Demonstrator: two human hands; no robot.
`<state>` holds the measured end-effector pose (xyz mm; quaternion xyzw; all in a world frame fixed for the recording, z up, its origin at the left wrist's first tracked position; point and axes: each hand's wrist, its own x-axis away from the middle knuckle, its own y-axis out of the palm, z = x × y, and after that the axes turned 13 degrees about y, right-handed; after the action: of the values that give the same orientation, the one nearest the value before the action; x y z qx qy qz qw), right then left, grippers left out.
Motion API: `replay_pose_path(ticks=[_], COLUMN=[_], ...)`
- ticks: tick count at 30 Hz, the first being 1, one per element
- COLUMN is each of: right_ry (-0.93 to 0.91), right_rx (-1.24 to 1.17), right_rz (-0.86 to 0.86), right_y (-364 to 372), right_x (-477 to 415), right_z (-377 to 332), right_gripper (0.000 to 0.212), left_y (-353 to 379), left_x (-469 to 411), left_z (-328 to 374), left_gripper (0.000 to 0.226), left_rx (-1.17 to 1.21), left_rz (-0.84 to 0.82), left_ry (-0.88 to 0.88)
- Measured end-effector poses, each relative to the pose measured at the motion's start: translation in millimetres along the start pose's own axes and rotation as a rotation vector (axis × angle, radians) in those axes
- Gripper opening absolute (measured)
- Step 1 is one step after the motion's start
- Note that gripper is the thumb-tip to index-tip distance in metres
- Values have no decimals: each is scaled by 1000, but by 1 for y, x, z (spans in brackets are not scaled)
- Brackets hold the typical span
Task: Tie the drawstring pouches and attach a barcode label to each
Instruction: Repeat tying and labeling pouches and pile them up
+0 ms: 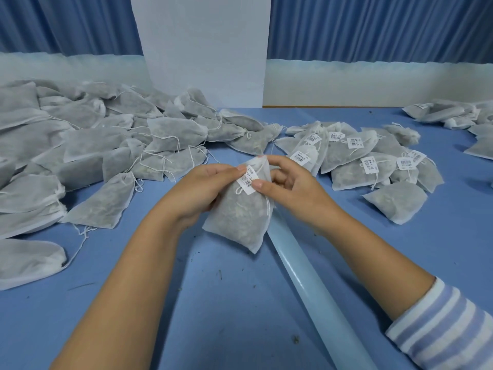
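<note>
The left hand [205, 188] is curled round the left side of a small white see-through cloth pouch [240, 217] full of grey-green bits. Its thumb lies on the top left corner of a white barcode label [247, 180] that sits on the front of the pouch, near the gathered top. The right hand [290, 188] holds the same pouch from the other side. Its thumb presses the right edge of the label, its first finger bends over the top of the pouch, and its other fingers are tucked behind. The pouch is between both hands, in the middle of the view, just above the blue table [213, 303], with one bottom corner pointing down toward the person. A thin white string [238, 190] makes a little loop just beside the label.

Under the pouch a long pale blue strip [320, 292] runs slantwise across the table to the near edge. The right arm has a blue and white striped sleeve [448, 332] pushed up.

On the left of the table lies a big heap of plain pouches [93, 145] with white strings trailing out. On the right lies a smaller heap of labelled pouches [360, 161]. A few more pouches [453, 116] lie at the far right. Small dark crumbs [296, 339] dot the table near the person. Behind it all stand a wide white board [205, 49] and a blue curtain [373, 25]
</note>
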<state>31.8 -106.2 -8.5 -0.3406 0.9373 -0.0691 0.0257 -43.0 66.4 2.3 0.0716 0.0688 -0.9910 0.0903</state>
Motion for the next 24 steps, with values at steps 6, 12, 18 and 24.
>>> replay_pose_path(ticks=[6, 12, 18, 24], right_ry=[89, 99, 50, -138], right_rx=[-243, -206, -272, -69], right_rz=[-98, -95, -73, -136], right_y=[-1, 3, 1, 2], right_x=[2, 0, -4, 1], right_z=[-5, 0, 4, 5], right_gripper=[45, 58, 67, 60], left_y=[6, 18, 26, 22], left_x=[-1, -5, -8, -12], left_z=[-2, -5, -9, -15], left_gripper=[24, 36, 46, 62], left_rx=[100, -124, -145, -192], left_rz=[34, 229, 395, 586], left_ry=[-14, 82, 147, 176])
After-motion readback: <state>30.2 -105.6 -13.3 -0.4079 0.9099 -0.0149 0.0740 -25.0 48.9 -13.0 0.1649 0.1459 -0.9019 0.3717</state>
